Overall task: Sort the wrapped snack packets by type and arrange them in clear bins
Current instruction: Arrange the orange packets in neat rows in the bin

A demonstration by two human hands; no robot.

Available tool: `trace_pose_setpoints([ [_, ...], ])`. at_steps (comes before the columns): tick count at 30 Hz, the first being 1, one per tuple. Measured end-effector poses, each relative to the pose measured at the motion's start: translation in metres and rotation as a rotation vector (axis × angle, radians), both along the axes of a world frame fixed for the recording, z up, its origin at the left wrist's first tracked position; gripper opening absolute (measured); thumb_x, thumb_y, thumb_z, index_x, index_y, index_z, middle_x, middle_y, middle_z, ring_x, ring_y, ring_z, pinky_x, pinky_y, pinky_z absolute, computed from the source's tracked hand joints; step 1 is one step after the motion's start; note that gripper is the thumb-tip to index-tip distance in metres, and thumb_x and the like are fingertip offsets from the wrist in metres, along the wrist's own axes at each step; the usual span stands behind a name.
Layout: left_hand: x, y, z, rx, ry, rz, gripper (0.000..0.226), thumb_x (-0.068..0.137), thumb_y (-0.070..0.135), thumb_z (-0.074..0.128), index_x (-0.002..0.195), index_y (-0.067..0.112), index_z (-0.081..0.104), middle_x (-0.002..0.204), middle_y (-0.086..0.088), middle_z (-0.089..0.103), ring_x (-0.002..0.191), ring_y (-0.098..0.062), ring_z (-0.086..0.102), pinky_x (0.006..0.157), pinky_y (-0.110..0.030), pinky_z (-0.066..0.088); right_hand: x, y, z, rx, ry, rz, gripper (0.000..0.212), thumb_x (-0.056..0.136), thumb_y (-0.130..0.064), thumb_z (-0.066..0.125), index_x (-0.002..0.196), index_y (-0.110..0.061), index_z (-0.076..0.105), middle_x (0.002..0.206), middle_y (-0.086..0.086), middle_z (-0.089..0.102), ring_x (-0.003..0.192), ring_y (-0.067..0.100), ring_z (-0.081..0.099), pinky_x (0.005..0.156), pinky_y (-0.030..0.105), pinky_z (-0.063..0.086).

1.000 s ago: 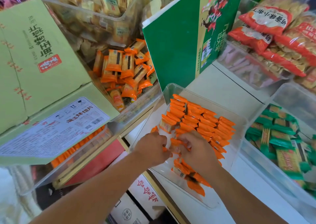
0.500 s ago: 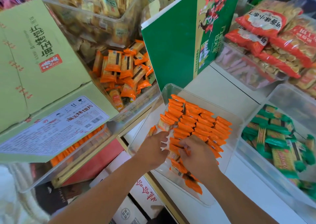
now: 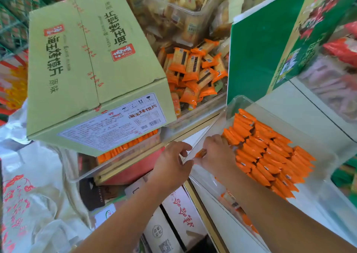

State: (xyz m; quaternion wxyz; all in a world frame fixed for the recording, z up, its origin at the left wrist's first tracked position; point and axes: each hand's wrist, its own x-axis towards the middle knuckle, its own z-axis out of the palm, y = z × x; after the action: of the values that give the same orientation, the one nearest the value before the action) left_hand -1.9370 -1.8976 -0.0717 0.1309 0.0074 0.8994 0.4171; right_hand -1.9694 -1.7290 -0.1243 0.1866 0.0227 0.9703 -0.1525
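Pinching an orange packet (image 3: 201, 153) to close up the rows (image 3: 270, 156), the right hand (image 3: 218, 154) works inside the bin (image 3: 236, 98) — left hand (image 3: 172, 163) loosely curled, empty, alongside.

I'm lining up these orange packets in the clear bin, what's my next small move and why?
Probably slide the stray orange packet by your right hand into the near end of the packed rows. It lies apart by the clear bin wall, while the rest stand in tidy rows with room left there.
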Motion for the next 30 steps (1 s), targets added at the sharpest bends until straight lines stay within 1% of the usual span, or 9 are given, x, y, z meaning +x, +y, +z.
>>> trace_pose_setpoints([
  [3,0.002,-0.004,-0.002,-0.006,0.014,0.006,0.033,0.088,0.016,0.075,0.118,0.028,0.066,0.097,0.015,0.056,0.079,-0.004,0.057,0.067,-0.015,0.047,0.004,-0.006,0.002,0.072,0.012,0.039,0.067,0.078,-0.064,0.071,0.124,-0.018,0.052,0.124,0.003,0.051,0.122,0.026,0.048,0.088,0.039,0.047],
  [7,0.007,-0.008,-0.004,-0.017,0.050,-0.023,0.031,0.090,0.019,0.075,0.119,0.023,0.068,0.097,0.016,0.055,0.080,-0.003,0.058,0.064,-0.010,0.044,0.011,0.005,0.004,-0.010,0.105,0.091,0.047,0.089,-0.054,0.063,0.124,-0.022,0.057,0.120,0.000,0.061,0.112,0.023,0.059,0.081,0.037,0.055],
  [10,0.008,-0.006,-0.001,-0.066,0.135,-0.063,0.027,0.090,0.018,0.073,0.117,0.022,0.069,0.095,0.020,0.053,0.078,-0.004,0.060,0.067,-0.020,0.052,0.014,0.021,0.007,-0.204,0.193,0.063,0.031,0.096,-0.041,0.061,0.116,-0.020,0.069,0.109,-0.001,0.070,0.102,0.021,0.064,0.076,0.038,0.057],
  [13,0.004,0.009,0.004,-0.105,0.219,-0.098,0.029,0.092,0.020,0.070,0.121,0.024,0.066,0.090,0.019,0.059,0.070,-0.006,0.062,0.065,-0.031,0.056,0.015,0.035,0.020,-0.393,0.268,-0.045,0.030,0.098,-0.044,0.058,0.105,-0.021,0.076,0.092,-0.006,0.075,0.085,0.015,0.071,0.068,0.037,0.059],
  [17,-0.006,0.050,0.004,-0.120,0.026,-0.196,0.058,0.098,0.024,0.060,0.151,0.031,0.038,0.098,0.007,0.072,0.085,-0.017,0.069,0.076,-0.040,0.059,0.018,0.051,0.038,-0.541,0.202,-0.255,0.030,0.098,-0.042,0.059,0.085,-0.022,0.077,0.073,-0.004,0.071,0.069,0.010,0.066,0.061,0.037,0.054],
  [21,-0.016,0.071,-0.015,-0.243,0.024,-0.252,0.031,0.100,0.023,0.054,0.127,0.035,0.046,0.089,0.003,0.067,0.082,-0.024,0.065,0.070,-0.044,0.059,0.036,0.068,0.035,-0.610,0.081,-0.283,0.046,0.095,-0.053,0.056,0.072,-0.016,0.069,0.066,0.007,0.067,0.068,0.022,0.067,0.067,0.047,0.056],
  [24,-0.025,0.071,-0.023,-0.397,-0.005,-0.395,0.018,0.097,0.015,0.058,0.110,0.026,0.052,0.085,-0.002,0.063,0.077,-0.026,0.063,0.069,-0.045,0.058,0.049,0.087,0.038,-0.631,0.160,-0.385,0.018,0.100,-0.032,0.061,0.089,-0.028,0.074,0.077,-0.011,0.071,0.077,0.005,0.067,0.075,0.029,0.055],
  [26,-0.033,0.073,-0.026,-0.533,0.006,-0.484,0.028,0.094,0.006,0.058,0.116,0.023,0.052,0.086,-0.003,0.058,0.075,-0.025,0.061,0.067,-0.044,0.057,0.056,0.098,0.040,-0.643,0.263,-0.487,0.014,0.100,-0.026,0.062,0.094,-0.030,0.075,0.082,-0.014,0.072,0.081,0.002,0.066,0.075,0.025,0.052],
  [30,-0.040,0.092,-0.024,-0.611,0.037,-0.507,0.036,0.096,0.003,0.054,0.127,0.018,0.044,0.077,-0.001,0.044,0.071,-0.025,0.054,0.058,-0.037,0.043,0.064,0.102,0.048,-0.684,0.234,-0.517,0.016,0.098,-0.020,0.064,0.090,-0.032,0.073,0.084,-0.016,0.071,0.084,0.001,0.065,0.073,0.017,0.049],
])
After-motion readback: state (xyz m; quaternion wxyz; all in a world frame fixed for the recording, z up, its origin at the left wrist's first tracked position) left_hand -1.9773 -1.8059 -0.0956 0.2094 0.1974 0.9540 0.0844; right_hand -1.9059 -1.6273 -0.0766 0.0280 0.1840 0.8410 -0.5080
